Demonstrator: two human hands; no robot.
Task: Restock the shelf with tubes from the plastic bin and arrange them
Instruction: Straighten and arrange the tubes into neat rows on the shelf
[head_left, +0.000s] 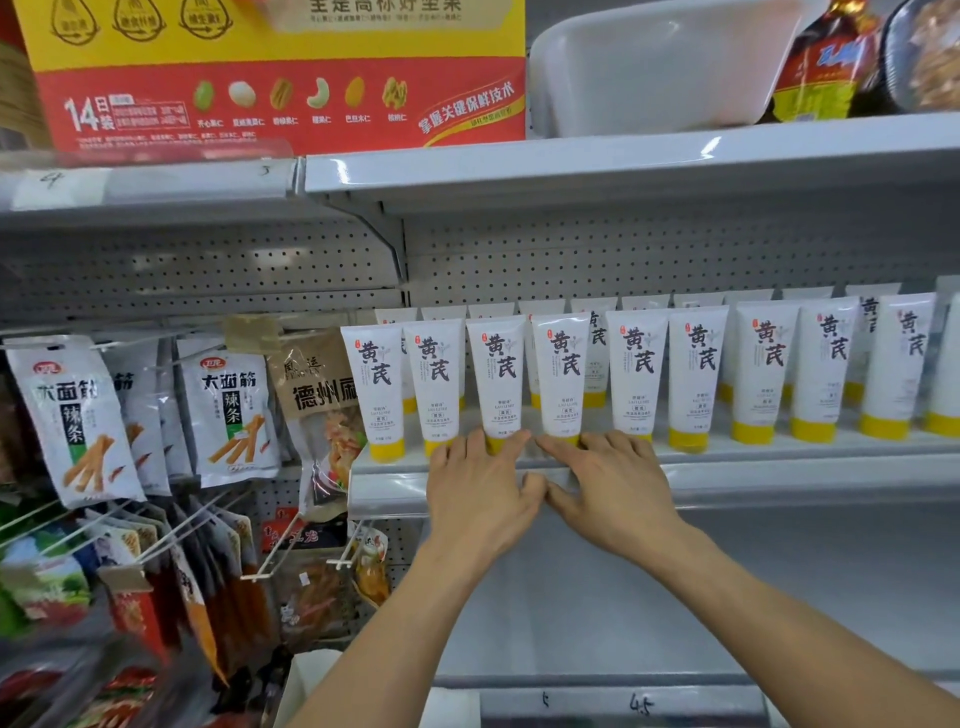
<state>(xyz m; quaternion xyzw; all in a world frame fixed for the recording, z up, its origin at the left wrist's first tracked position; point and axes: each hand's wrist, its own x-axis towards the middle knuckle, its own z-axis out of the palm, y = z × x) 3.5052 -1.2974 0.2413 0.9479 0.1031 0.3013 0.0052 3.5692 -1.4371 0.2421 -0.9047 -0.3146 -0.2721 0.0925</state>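
Several white tubes with yellow caps stand cap-down in two rows along the grey shelf (779, 467). My left hand (480, 488) rests on the shelf's front edge, fingers spread, its fingertips touching the cap of one front-row tube (498, 374). My right hand (610, 486) lies beside it, fingers spread, fingertips at the cap of the neighbouring tube (561, 374). Neither hand grips a tube. A white plastic bin (660, 62) sits on the shelf above.
Snack packets (228, 410) hang on pegs to the left of the shelf. A red and yellow box (280, 73) and an oil bottle (826, 62) stand on the upper shelf. A lower shelf (623, 686) lies below my arms.
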